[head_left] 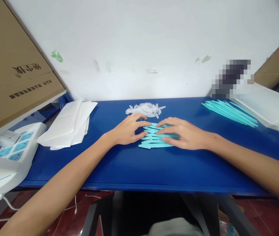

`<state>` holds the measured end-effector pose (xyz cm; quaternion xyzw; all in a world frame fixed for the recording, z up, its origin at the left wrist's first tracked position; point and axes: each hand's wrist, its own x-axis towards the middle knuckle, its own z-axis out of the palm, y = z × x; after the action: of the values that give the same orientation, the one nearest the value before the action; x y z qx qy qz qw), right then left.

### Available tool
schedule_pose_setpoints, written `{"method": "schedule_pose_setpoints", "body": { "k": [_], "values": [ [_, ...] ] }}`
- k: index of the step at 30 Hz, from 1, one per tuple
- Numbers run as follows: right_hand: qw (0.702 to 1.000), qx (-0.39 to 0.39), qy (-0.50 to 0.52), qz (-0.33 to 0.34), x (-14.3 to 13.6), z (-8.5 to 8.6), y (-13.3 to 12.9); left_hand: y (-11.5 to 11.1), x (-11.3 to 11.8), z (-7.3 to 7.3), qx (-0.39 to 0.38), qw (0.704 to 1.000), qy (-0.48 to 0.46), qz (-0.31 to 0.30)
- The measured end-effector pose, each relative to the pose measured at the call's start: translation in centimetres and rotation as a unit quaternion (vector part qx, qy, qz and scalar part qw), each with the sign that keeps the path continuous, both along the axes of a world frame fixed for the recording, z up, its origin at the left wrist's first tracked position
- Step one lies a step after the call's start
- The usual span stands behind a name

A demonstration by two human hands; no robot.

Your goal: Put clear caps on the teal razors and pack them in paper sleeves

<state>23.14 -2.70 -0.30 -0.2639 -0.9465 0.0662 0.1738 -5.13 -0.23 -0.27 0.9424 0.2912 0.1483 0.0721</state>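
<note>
Thin, flat turquoise strips [152, 138], slender and narrowing at some ends, lie side by side in a loose row on the blue table [124, 170]. They sit between and partly under the two hands: the left hand [129, 129] meets their left ends, fingers and thumb apart; the right hand [189, 133] covers their right ends, fingers loosely spread.
</note>
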Motion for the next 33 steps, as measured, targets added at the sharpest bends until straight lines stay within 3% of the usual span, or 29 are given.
{"method": "schedule_pose_setpoints", "body": {
  "k": [33],
  "values": [
    [0.998, 0.015, 0.002, 0.066, -1.0, 0.2, -1.2, 0.0, -0.2, 0.0, -0.018, 1.0, 0.011, 0.022]
  ]
}}
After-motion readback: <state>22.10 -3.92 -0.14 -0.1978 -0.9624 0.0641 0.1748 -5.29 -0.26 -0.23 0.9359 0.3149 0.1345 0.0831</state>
